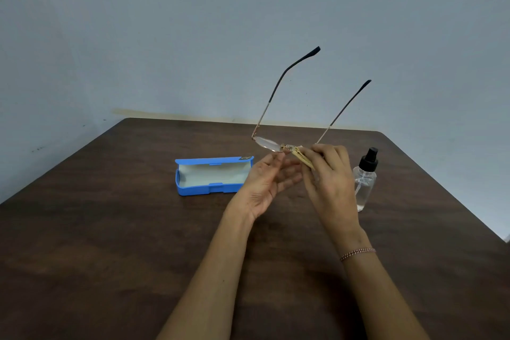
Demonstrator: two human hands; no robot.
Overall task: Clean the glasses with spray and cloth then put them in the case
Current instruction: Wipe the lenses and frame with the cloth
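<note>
While the glasses (267,144) are held in the air above the far half of the desk (110,257), neither lens touches the desk surface. Both temples are unfolded and point up and away from the person, with their dark tips against the blue-grey wall (193,22).

Right hand (331,182): the fingers (328,150) are curled down over a folded yellowish cloth (305,159) and pinch it. The cloth is wrapped over the lens on the person's right, so that lens is hidden between cloth and fingers. A thin braided bracelet (358,253) sits on this wrist.

Left hand (265,185): the palm is turned toward the right hand and the fingers (289,174) are loosely extended, gripping nothing. One fingertip reaches up to just beneath the lower rim of the uncovered lens, near the bridge; whether it touches the frame cannot be told. The uncovered lens lies above and slightly beyond this hand.

Case (209,189): blue, lid open toward the wall, pale lining exposed, resting flat on the desk just left of the left hand.

Spray bottle (364,182): clear body, black pump head, standing upright on the desk just to the right of the right hand, with its left side partly hidden behind that hand
</note>
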